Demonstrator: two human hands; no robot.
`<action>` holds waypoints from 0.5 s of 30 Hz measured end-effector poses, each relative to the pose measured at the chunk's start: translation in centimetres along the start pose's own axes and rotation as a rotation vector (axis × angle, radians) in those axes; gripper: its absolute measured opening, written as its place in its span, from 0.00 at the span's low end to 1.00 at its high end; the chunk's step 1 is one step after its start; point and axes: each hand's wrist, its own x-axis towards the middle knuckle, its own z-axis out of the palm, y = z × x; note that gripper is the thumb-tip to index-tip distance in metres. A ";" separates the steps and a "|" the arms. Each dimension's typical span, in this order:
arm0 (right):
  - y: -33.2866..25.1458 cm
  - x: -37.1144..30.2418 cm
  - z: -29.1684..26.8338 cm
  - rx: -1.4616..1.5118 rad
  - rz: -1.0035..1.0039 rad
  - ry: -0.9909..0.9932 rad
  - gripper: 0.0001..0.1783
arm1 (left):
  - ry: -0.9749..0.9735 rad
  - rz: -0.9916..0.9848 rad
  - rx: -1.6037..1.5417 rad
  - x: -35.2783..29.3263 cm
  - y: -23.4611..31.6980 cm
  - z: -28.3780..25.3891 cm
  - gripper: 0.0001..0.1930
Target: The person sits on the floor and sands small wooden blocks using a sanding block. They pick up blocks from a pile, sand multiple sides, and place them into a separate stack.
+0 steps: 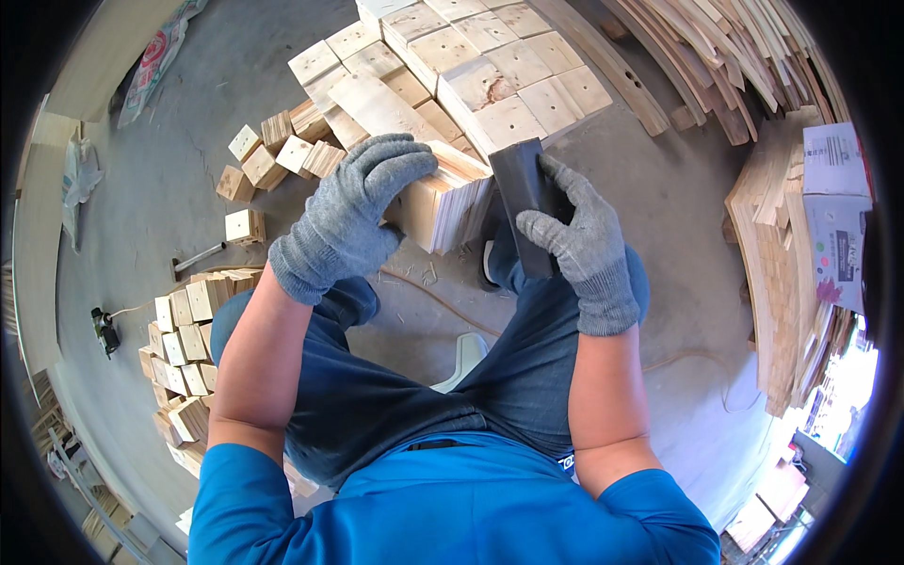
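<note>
One layered wooden block (448, 202) sits in front of the person, above the gap between the knees, with two gloved hands at it. The left hand (353, 212) curls over the block's left side, fingers bent. The right hand (579, 231) grips one dark rectangular plate (533, 202), thumb on the near face, standing close against the block's right side; whether the two touch is hard to tell.

Directly beyond the layered block rises a large stack of pale blocks (508, 71), too many overlapping to count surely, crowding the space on that side. Left of the layered block lie about eight loose blocks (244, 224), then one hammer (200, 256). Further left and nearer the person stand a second block pile (188, 339), also only partly countable, and one corded power tool (105, 331). Two plastic bags (81, 179) lie far left. Well to the block's right are stacked boards (777, 254) and one printed carton (838, 226). One cable (438, 299) crosses the floor (683, 235) on the near side of the block.
</note>
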 end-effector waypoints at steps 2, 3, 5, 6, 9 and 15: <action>-0.8 -0.2 -0.2 0.016 0.052 -0.051 0.42 | 0.016 -0.001 0.033 -0.3 -0.3 -0.4 0.44; -1.1 -0.3 -0.3 -0.017 0.063 -0.111 0.41 | 0.022 -0.002 0.053 -0.3 -0.4 -0.8 0.43; -1.3 -0.6 -0.4 -0.084 0.086 -0.229 0.40 | 0.052 -0.014 0.088 -0.4 -0.1 -1.6 0.42; -1.3 -0.7 -0.2 -0.112 0.070 -0.248 0.40 | 0.064 -0.032 0.100 -0.5 -0.2 -1.9 0.41; -2.1 -1.1 0.3 -0.150 0.091 -0.271 0.41 | 0.078 -0.087 0.126 -0.8 -0.4 -2.7 0.40; -0.6 -0.3 0.0 0.003 0.066 -0.117 0.43 | -0.008 -0.029 0.155 -1.5 -1.1 -2.6 0.44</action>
